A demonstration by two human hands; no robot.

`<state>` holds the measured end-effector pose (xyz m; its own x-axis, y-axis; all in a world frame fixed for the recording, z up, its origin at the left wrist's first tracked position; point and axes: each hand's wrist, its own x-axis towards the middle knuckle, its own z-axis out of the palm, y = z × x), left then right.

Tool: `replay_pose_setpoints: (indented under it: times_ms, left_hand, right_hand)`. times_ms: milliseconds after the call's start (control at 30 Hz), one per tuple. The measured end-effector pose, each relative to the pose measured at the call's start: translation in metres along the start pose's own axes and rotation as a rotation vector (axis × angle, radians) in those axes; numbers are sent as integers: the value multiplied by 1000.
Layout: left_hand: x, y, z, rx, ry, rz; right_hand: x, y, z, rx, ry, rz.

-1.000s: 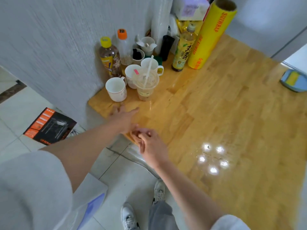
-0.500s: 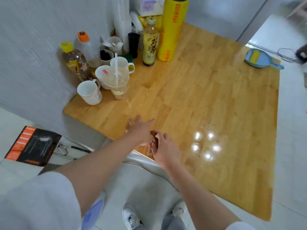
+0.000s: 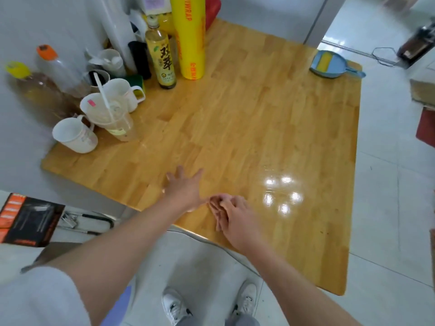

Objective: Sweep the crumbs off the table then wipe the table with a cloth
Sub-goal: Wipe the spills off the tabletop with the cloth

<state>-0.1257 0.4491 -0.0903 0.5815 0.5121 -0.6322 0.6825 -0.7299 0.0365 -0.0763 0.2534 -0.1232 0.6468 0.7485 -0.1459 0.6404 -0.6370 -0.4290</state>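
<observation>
left hand point(image 3: 184, 188): flat on the table point(image 3: 247, 118), fingers spread
right hand point(image 3: 231, 214): cupped at the near edge, fingers loosely curled, holding nothing visible
dustpan point(image 3: 329, 64): far right corner

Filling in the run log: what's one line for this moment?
step: sweeping crumbs | left hand: flat on table | right hand: cupped at near edge | dustpan: far corner, untouched | cloth: unseen
</observation>
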Motion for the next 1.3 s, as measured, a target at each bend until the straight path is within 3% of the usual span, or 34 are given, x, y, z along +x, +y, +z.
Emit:
replay_pose_setpoints:
  times_ms: [33, 100, 233, 300, 367, 500, 567, 633, 733, 800, 933, 1033, 1133, 1200, 1300]
  left_hand:
    - [-1, 6, 1, -41, 6, -9]
    - [0, 13, 1, -93, 6, -24]
    - [-1, 14, -4, -70, -22, -41]
    - [-2, 15, -5, -84, -45, -47]
    - [-5, 15, -6, -88, -52, -50]
    - [-8, 15, -8, -88, -70, -67]
    - [-10, 14, -9, -90, -74, -70]
    - [-11, 15, -8, -100, -79, -74]
    - [-11, 17, -7, -85, -73, -75]
    - [-10, 16, -6, -70, -77, -80]
    - [-8, 15, -2, -64, -72, -69]
    - [-5, 13, -2, -66, -64, -57]
    - [-7, 12, 2, -49, -56, -46]
    - [-9, 13, 6, -36, -39, -38]
    - [-8, 12, 7, -22, 3, -17]
  right_hand:
    - [8, 3, -3, -2, -55, -143]
    - [33, 42, -28, 30, 24, -105]
    - [100, 146, -95, 48, 294, 487]
    - [116, 154, -101, 71, 311, 612]
    - [102, 123, -84, 64, 258, 490]
    - [20, 36, -32, 46, -13, 3]
    - [-10, 45, -31, 83, -97, -98]
    - [-27, 92, -52, 101, -64, 2]
    - [-46, 186, -94, 51, 120, 389]
    - [-61, 216, -105, 48, 210, 539]
    - [-101, 160, -66, 52, 247, 535]
    - [-116, 85, -21, 148, 122, 326]
    - [-114, 72, -16, 162, 59, 185]
    - [-121, 102, -34, 149, 42, 300]
    - [-146, 163, -67, 150, 198, 640]
